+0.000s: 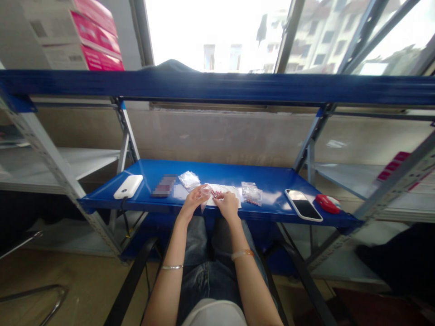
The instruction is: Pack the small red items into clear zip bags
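Observation:
Near the front edge of the blue shelf, my left hand (194, 199) is closed on a small clear plastic bag (204, 204), whose lower end hangs beside the fingers. My right hand (228, 203) is beside it, fingers pinched together at small red beads (216, 194); how many are between the fingertips is too small to tell. Under both hands lies a white sheet (237, 192). To the right is a clear bag (252, 194) with similar red pieces at its bottom. A pile of clear bags (189, 180) lies beyond my left hand.
A white power bank (128, 186) with a cable and a blurred-out dark item (164, 185) lie at left. A phone (303, 205) and a red rounded object (328, 203) are at right. A blue upper beam (217, 88) crosses in front, with pink-and-white boxes (98, 38) above.

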A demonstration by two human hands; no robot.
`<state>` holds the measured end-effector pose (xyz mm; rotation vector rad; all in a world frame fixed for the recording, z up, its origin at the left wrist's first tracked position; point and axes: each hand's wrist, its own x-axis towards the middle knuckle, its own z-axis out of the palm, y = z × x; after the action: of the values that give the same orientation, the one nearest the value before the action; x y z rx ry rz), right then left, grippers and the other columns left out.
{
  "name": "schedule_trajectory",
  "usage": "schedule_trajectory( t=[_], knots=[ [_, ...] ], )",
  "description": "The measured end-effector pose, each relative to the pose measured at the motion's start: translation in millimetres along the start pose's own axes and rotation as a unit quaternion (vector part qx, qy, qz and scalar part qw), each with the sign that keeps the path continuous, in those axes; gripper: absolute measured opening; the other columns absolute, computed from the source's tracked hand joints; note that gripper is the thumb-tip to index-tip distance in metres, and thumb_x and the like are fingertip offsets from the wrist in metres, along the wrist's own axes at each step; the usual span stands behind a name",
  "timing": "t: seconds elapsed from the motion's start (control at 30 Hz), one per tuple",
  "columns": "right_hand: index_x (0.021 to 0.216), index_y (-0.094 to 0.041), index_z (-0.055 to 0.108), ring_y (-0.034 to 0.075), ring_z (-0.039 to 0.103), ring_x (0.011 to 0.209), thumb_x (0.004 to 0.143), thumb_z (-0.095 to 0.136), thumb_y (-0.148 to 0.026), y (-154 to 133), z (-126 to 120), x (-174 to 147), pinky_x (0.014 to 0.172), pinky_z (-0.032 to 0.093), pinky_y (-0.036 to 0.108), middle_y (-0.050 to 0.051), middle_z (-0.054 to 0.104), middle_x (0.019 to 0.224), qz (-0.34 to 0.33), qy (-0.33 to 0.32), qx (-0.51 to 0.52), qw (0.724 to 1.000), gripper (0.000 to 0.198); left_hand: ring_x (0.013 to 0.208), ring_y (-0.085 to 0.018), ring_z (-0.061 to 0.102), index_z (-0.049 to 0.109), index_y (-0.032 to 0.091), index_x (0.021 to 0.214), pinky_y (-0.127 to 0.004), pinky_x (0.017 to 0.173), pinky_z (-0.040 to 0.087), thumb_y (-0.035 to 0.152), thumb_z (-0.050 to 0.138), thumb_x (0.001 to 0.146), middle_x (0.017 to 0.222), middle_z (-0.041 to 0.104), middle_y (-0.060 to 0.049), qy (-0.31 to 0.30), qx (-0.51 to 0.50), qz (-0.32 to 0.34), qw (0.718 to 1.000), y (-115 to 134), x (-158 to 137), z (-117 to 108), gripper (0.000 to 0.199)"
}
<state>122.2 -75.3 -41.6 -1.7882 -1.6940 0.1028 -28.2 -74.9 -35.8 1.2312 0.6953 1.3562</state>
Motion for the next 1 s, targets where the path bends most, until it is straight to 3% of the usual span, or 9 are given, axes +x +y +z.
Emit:
schedule_trajectory(
  t=[0.27, 0.43, 0.53, 0.77, 1.0],
  knots=[
    [0.078, -0.020, 0.073, 0.027, 0.053, 0.096, 0.082, 0.061, -0.034, -3.3, -10.7, 1.5, 0.080, 0.036, 0.037, 0.009, 0.066, 0.091, -0.004, 0.072, 0.039, 0.997, 0.019, 0.106, -0.025, 0.059, 0.062, 0.018, 0.113, -0.042, 0.099, 0.040, 0.031, 0.080, 0.060, 0.105, 0.068, -0.009, 0.010, 0.015, 0.004, 1.000, -2.9, 1.5, -1.1, 0.057],
    [0.077, -0.021, 0.073, 0.023, 0.054, 0.088, 0.082, 0.060, -0.041, -10.2, -26.2, 1.8, 0.080, 0.037, 0.035, 0.008, 0.064, 0.085, -0.021, 0.155, 0.126, 0.980, 0.024, 0.106, -0.025, 0.058, 0.060, 0.021, 0.115, -0.040, 0.094, 0.042, 0.029, 0.080, 0.060, 0.108, 0.066, -0.010, 0.004, 0.065, 0.006, 0.998, -3.5, 2.1, -2.0, 0.059],
    [0.076, -0.021, 0.073, 0.022, 0.055, 0.086, 0.081, 0.061, -0.044, -17.1, -30.6, 0.4, 0.081, 0.039, 0.035, 0.007, 0.064, 0.083, -0.041, 0.164, 0.181, 0.969, 0.026, 0.109, -0.026, 0.056, 0.061, 0.022, 0.114, -0.040, 0.095, 0.040, 0.029, 0.081, 0.059, 0.109, 0.065, -0.009, -0.005, 0.102, 0.015, 0.995, -1.5, 1.8, -0.2, 0.059],
    [0.086, -0.023, 0.074, 0.021, 0.058, 0.087, 0.081, 0.059, -0.043, -25.2, -34.0, -4.3, 0.080, 0.043, 0.033, 0.007, 0.064, 0.086, -0.098, 0.064, 0.237, 0.964, 0.025, 0.108, -0.027, 0.057, 0.063, 0.022, 0.109, -0.039, 0.095, 0.040, 0.034, 0.080, 0.059, 0.108, 0.066, -0.008, 0.040, 0.128, 0.031, 0.990, -2.3, 4.9, 4.0, 0.054],
    [0.107, -0.021, 0.066, 0.017, 0.061, 0.081, 0.072, 0.069, -0.038, -21.2, -38.4, -5.2, 0.072, 0.049, 0.030, 0.006, 0.069, 0.098, -0.122, -0.080, 0.360, 0.921, 0.040, 0.089, -0.022, 0.064, 0.059, 0.017, 0.103, -0.035, 0.084, 0.046, 0.040, 0.082, 0.054, 0.093, 0.068, -0.008, 0.077, 0.053, 0.018, 0.995, -2.2, 7.5, 5.0, 0.059]
  ],
)
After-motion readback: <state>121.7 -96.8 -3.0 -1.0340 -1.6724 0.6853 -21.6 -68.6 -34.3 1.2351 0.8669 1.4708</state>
